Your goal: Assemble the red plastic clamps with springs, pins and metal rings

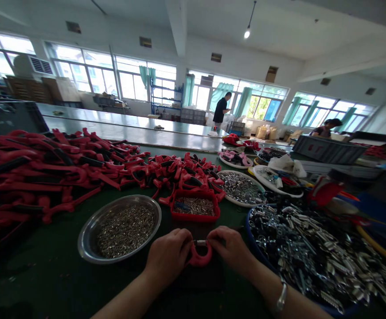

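A red plastic handle piece (200, 258) with a curved, hook-like end is between my hands, low in the middle of the head view. A small metal coil spring (201, 243) lies across the opening of its curve. My left hand (170, 252) is closed on the red piece at the left, its fingertips close to the spring's left end. From the other side, my right hand (231, 248) pinches at the spring's right end, against the tip of the curve. The fingers partly hide both ends of the spring.
To the left stands a steel bowl (89, 248) of small metal pins; ahead is a red tray (193, 218) of rivets. Red handles (89, 164) pile up behind. A blue-rimmed basin (253, 235) of springs and metal parts sits right. Two people (220, 110) are farther off.
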